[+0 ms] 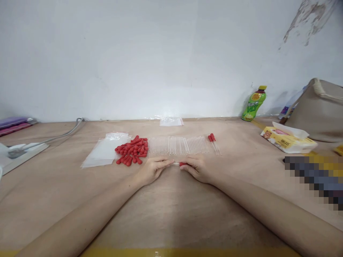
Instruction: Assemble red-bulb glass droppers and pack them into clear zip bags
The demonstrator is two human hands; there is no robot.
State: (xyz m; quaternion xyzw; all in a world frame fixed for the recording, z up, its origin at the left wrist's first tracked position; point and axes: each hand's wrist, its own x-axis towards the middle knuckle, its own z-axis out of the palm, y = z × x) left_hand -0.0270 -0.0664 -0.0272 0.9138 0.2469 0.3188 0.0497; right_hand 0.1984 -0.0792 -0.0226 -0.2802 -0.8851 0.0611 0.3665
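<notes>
My left hand [151,170] pinches a thin clear dropper tube [175,164] that lies level between my two hands. At the tube's right end sits a red rubber bulb [182,164], gripped between the thumb and fingers of my right hand [197,168]. Most of the bulb is hidden by those fingers. Just beyond my hands lies a long row of clear dropper tubes [177,144], side by side. A heap of red rubber bulbs [132,150] adjoins the row's left end. Right of the row, a few droppers with red bulbs fitted [213,142] lie together.
Clear zip bags [100,153] lie left of the bulbs, and another bag [171,122] lies by the wall. A power strip [24,157] with a cable is at the left. A green bottle [254,103], tissue pack [289,140] and beige bag [317,110] stand at the right.
</notes>
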